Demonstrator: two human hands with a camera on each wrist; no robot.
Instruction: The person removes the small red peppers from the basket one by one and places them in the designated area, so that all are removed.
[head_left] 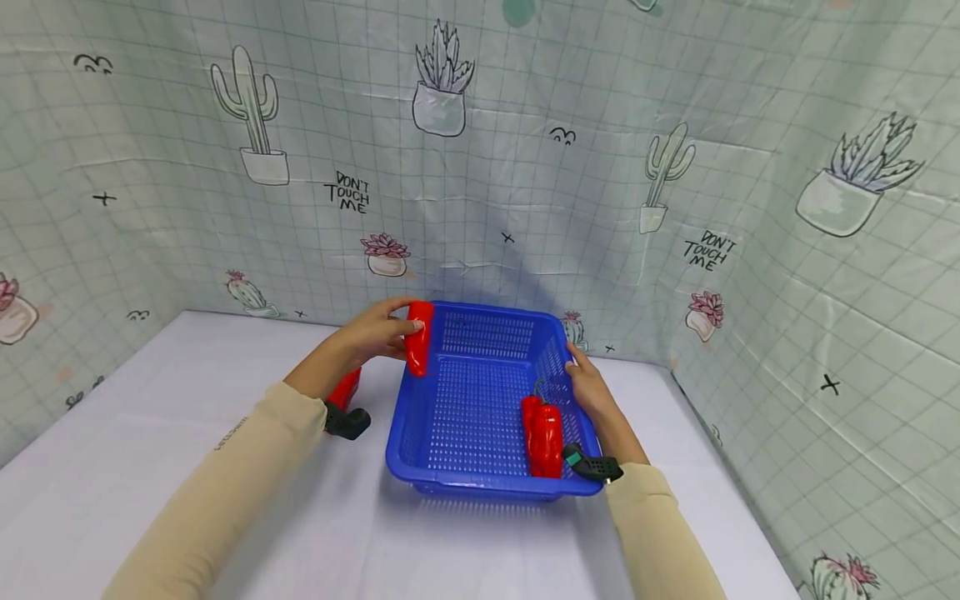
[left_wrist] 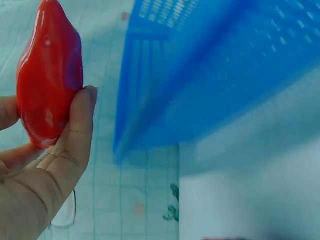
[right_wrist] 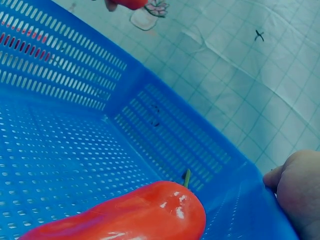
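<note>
My left hand [head_left: 378, 332] pinches a glossy red pepper [head_left: 418, 350] between thumb and fingers, at the left rim of a blue plastic basket [head_left: 487, 478]. In the left wrist view this pepper [left_wrist: 50, 75] stands upright, its narrow end up, beside the basket wall [left_wrist: 165, 100]. On the far side, my right hand [head_left: 588, 385] grips the basket's right rim. Inside the basket, along its right side, lies a lobed red pepper [head_left: 547, 437] with a green stem. The right wrist view shows it close up, its stem [right_wrist: 187, 178] towards the basket's end wall.
Another red pepper [head_left: 345, 390] lies on the white table [head_left: 315, 517], left of the basket and partly hidden by my left wrist. Behind the table hangs a checked cloth [head_left: 510, 200] printed with potted cacti, and it also runs along the sides.
</note>
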